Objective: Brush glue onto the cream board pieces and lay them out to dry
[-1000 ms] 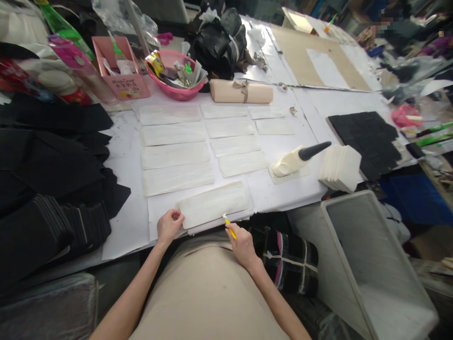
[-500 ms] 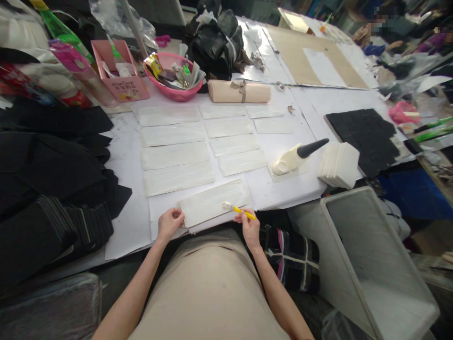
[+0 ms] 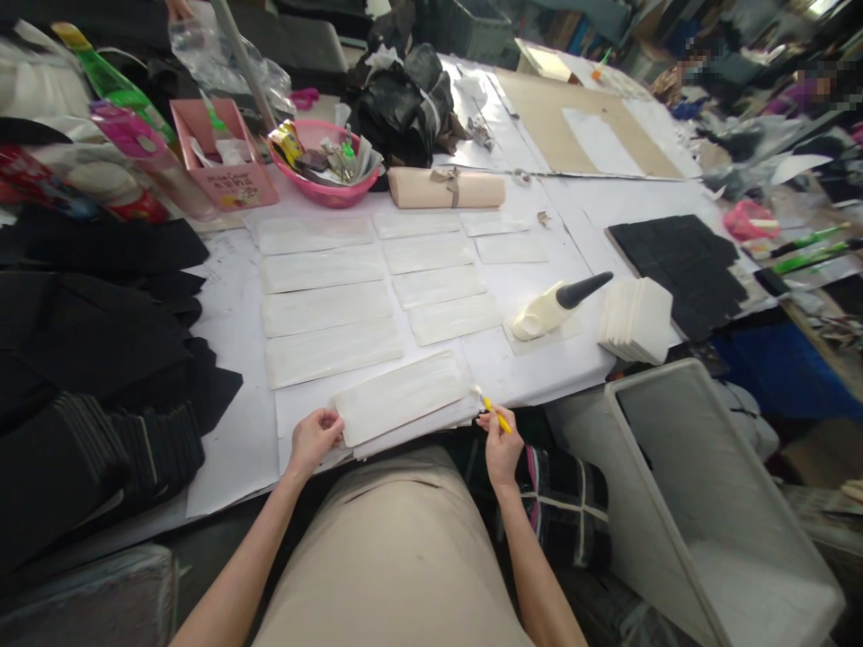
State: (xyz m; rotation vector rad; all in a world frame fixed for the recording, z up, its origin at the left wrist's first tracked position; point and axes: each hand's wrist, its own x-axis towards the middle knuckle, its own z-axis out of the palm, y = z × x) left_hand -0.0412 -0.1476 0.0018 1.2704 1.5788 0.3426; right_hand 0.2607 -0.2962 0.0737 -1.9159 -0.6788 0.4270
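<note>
A white rectangular panel (image 3: 403,398) lies slightly tilted at the front edge of the paper-covered table. My left hand (image 3: 315,440) pinches its lower left corner. My right hand (image 3: 502,445) is closed on a brush (image 3: 497,415) with a yellow handle, whose pale bristles are just beyond the panel's right end. Several similar white panels (image 3: 328,308) lie in columns behind it. To the right, a cream bottle (image 3: 539,312) with a black nozzle leans over a small clear sheet.
Black pieces (image 3: 87,314) are piled at the left. A pink basin (image 3: 330,184) and a pink box (image 3: 226,171) stand at the back. White pieces (image 3: 634,319) are stacked right of the bottle, above a grey bin (image 3: 707,476). People are at far right.
My right hand has moved right with the brush, from over the panel to past its right end. My left hand still holds the corner. The whole view has shifted slightly.
</note>
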